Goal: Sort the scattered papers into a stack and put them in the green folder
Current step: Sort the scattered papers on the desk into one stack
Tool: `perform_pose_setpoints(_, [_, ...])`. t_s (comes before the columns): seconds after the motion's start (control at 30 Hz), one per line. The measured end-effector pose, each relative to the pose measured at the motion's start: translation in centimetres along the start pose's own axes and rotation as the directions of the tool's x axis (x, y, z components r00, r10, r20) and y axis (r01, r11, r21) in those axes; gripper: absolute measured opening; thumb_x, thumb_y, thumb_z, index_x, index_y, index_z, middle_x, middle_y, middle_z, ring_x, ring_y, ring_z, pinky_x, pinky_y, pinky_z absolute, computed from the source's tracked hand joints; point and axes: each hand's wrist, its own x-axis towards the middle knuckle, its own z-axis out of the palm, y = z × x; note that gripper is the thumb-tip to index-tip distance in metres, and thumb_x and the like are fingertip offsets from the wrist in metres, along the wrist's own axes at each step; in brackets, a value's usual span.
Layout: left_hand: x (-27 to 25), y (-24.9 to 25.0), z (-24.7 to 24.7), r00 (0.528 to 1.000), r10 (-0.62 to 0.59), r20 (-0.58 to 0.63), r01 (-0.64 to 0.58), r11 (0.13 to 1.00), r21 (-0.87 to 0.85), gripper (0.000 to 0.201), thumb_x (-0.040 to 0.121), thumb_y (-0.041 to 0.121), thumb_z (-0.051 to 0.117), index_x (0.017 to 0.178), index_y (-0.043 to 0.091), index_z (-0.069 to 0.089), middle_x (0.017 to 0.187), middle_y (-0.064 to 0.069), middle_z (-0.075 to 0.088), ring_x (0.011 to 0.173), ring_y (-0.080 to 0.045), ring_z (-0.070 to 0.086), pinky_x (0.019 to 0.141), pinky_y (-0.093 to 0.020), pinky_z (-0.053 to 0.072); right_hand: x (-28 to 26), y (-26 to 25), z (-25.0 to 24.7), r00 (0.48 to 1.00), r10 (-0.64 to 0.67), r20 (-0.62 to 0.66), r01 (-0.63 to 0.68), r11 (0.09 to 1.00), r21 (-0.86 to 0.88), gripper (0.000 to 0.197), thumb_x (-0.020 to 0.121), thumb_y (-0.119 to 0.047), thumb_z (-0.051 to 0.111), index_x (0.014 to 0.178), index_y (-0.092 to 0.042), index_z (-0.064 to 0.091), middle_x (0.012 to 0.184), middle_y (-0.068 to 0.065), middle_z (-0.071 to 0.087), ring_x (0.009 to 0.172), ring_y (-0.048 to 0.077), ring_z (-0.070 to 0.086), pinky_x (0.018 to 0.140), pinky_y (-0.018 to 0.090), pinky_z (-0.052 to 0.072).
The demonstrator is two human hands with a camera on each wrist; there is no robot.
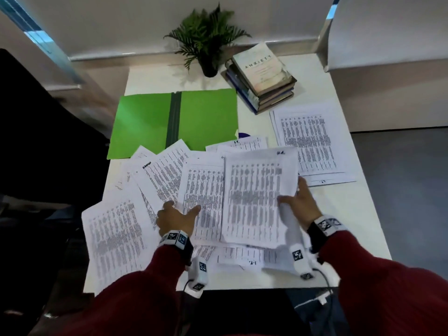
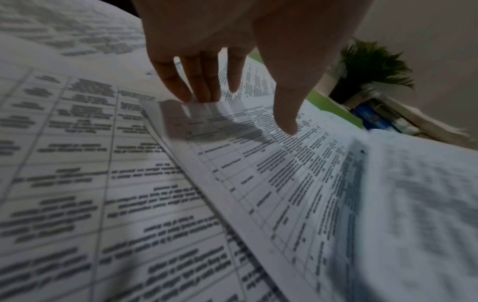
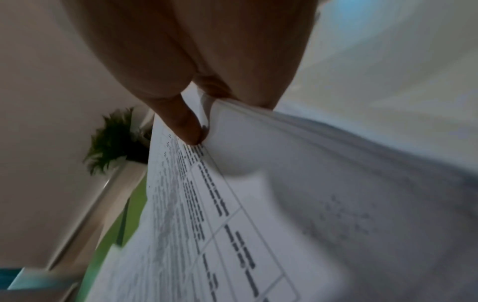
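Observation:
The green folder (image 1: 145, 122) lies open flat at the back left of the white table. Printed sheets (image 1: 116, 234) are scattered over the table's near half. My right hand (image 1: 291, 195) grips the right edge of a gathered bundle of papers (image 1: 257, 202), thumb on top (image 3: 189, 132), and the bundle (image 3: 258, 204) is lifted and bowed. My left hand (image 1: 183, 207) is spread over a loose sheet (image 1: 203, 190) left of the bundle. Its straight fingers (image 2: 201, 90) meet that sheet's corner and the thumb touches its face. In the left wrist view the sheet (image 2: 271, 173) overlaps others.
A separate neat pile of sheets (image 1: 310, 141) lies at the right side of the table (image 1: 351, 214). A stack of books (image 1: 264, 76) and a potted fern (image 1: 208, 37) stand at the back. A dark chair (image 1: 36, 129) is at the left.

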Motion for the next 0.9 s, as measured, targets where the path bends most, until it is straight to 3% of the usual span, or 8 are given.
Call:
perform_pose_setpoints(0.17, [0.1, 1.5, 0.9, 0.991, -0.098, 0.091, 0.080, 0.980, 0.184, 0.098, 0.063, 0.066, 0.087, 0.136, 0.014, 0.048, 0.136, -0.016, 0.052, 0.131, -0.039, 0.048, 0.105, -0.054, 0.045, 6.7, -4.4, -9.1, 0.994, -0.010, -0.108, 0.005, 0.999, -0.047, 0.064, 0.083, 0.013, 0.065, 0.133, -0.022, 0.043, 0.112, 0.009, 0.065, 0.098, 0.035, 0.066, 0.088, 0.050, 0.058])
perform_pose_setpoints(0.23, [0.3, 1.7, 1.2, 0.993, -0.060, 0.105, 0.037, 0.978, 0.203, 0.076, 0.082, 0.054, 0.079, 0.136, 0.007, 0.053, 0.135, -0.014, 0.058, 0.127, -0.037, 0.054, 0.105, -0.047, 0.045, 9.8, -5.3, -12.0, 0.992, 0.045, -0.117, -0.056, 0.994, -0.095, 0.071, 0.079, 0.009, 0.070, 0.137, -0.021, 0.043, 0.111, 0.013, 0.065, 0.094, 0.036, 0.066, 0.081, 0.048, 0.059])
perform_pose_setpoints(0.37, [0.0, 0.9, 1.0, 0.998, 0.057, -0.020, -0.057, 0.998, 0.034, 0.029, 0.093, 0.042, 0.067, 0.099, 0.014, 0.066, 0.096, -0.006, 0.072, 0.087, -0.030, 0.067, 0.082, -0.034, 0.054, 18.9, -2.0, -17.6, 0.981, -0.007, -0.193, -0.047, 0.961, -0.271, 0.090, 0.052, -0.010, 0.080, 0.135, -0.025, 0.048, 0.124, 0.013, 0.067, 0.112, 0.038, 0.066, 0.096, 0.058, 0.056])
perform_pose_setpoints(0.47, [-0.9, 0.3, 0.2, 0.995, 0.069, -0.073, -0.073, 0.996, -0.053, 0.027, 0.092, 0.042, 0.070, 0.088, 0.016, 0.065, 0.077, -0.004, 0.069, 0.076, -0.030, 0.067, 0.068, -0.034, 0.049, 19.0, -3.8, -16.8, 0.986, -0.005, -0.165, -0.057, 0.927, -0.372, 0.086, 0.072, 0.002, 0.077, 0.145, -0.025, 0.041, 0.133, 0.016, 0.064, 0.118, 0.040, 0.064, 0.100, 0.055, 0.054])
perform_pose_setpoints(0.57, [-2.1, 0.1, -1.4, 0.984, 0.063, -0.168, -0.087, 0.987, -0.138, 0.030, 0.090, 0.041, 0.073, 0.080, 0.014, 0.066, 0.069, -0.007, 0.069, 0.070, -0.031, 0.068, 0.068, -0.038, 0.056, 18.4, -5.3, -16.1, 0.988, -0.017, -0.153, -0.059, 0.875, -0.481, 0.083, 0.086, 0.006, 0.070, 0.155, -0.016, 0.030, 0.146, 0.021, 0.053, 0.127, 0.043, 0.056, 0.108, 0.049, 0.047])
perform_pose_setpoints(0.67, [-2.7, -1.2, -2.9, 0.971, 0.070, -0.231, -0.137, 0.948, -0.288, 0.024, 0.089, 0.032, 0.077, 0.080, 0.012, 0.068, 0.077, -0.011, 0.073, 0.080, -0.034, 0.072, 0.075, -0.043, 0.058, 17.5, -6.3, -15.6, 0.977, -0.053, -0.206, -0.069, 0.836, -0.544, 0.095, 0.086, -0.011, 0.076, 0.161, -0.022, 0.018, 0.157, 0.021, 0.038, 0.138, 0.044, 0.045, 0.112, 0.048, 0.041])
perform_pose_setpoints(0.77, [-3.0, -1.6, -3.8, 0.966, 0.079, -0.247, -0.190, 0.864, -0.467, 0.031, 0.079, 0.043, 0.082, 0.087, 0.015, 0.072, 0.088, -0.010, 0.078, 0.090, -0.035, 0.075, 0.084, -0.057, 0.060, 14.5, -7.4, -13.7, 0.951, -0.239, -0.197, 0.066, 0.777, -0.626, 0.090, 0.087, -0.036, 0.078, 0.159, -0.020, 0.027, 0.157, 0.020, 0.033, 0.145, 0.038, 0.035, 0.117, 0.047, 0.033])
perform_pose_setpoints(0.9, [-5.0, 1.7, -2.5, 0.976, 0.150, -0.160, -0.216, 0.787, -0.578, 0.020, 0.084, 0.028, 0.083, 0.093, 0.013, 0.074, 0.086, -0.001, 0.080, 0.079, -0.020, 0.074, 0.078, -0.047, 0.063, 8.1, -7.5, -7.9, 0.974, -0.154, 0.164, 0.201, 0.921, -0.333, 0.089, 0.074, -0.077, 0.071, 0.145, -0.026, 0.051, 0.141, 0.003, 0.060, 0.125, 0.023, 0.060, 0.108, 0.048, 0.047])
